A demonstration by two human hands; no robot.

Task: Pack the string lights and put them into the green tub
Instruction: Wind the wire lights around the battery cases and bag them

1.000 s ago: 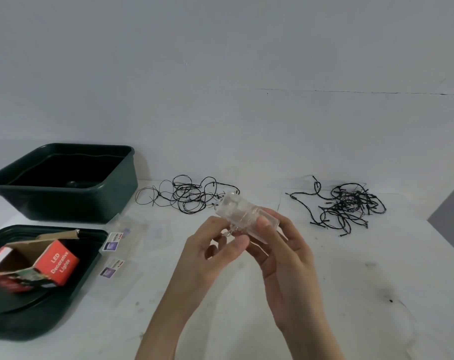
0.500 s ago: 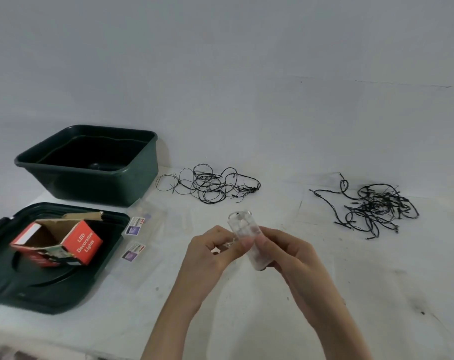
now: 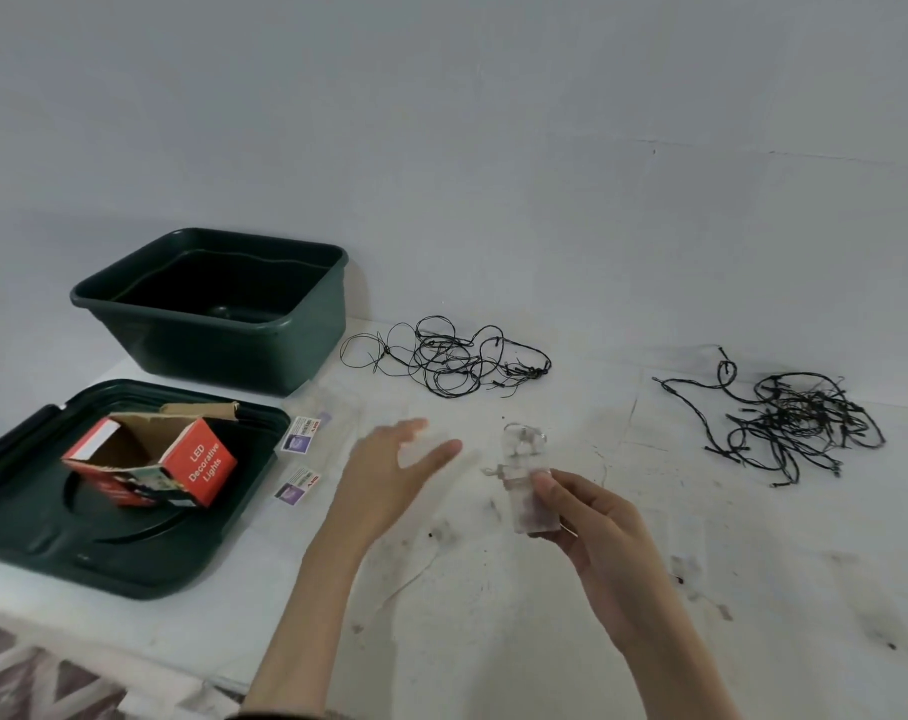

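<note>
The surface (image 3: pixel 493 641) carries the green tub (image 3: pixel 218 350) far left; string lights (image 3: pixel 451 363) lie tangled beside it, a second tangle (image 3: pixel 794 418) far right; left hand (image 3: pixel 384 475), grip spread, hovers; right hand (image 3: pixel 597 532) pinches a clear case (image 3: pixel 527 491); coiling strands loosely should prevent snags.

The left hand (image 3: pixel 389 470) has let go of the clear plastic battery case (image 3: pixel 527 491) and spread open leftward; the right hand (image 3: pixel 592 532) alone now holds it.

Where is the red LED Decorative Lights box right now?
Head view, left side: the red box lies open on the dark green lid, just in front of the green tub and left of the left hand.
</note>
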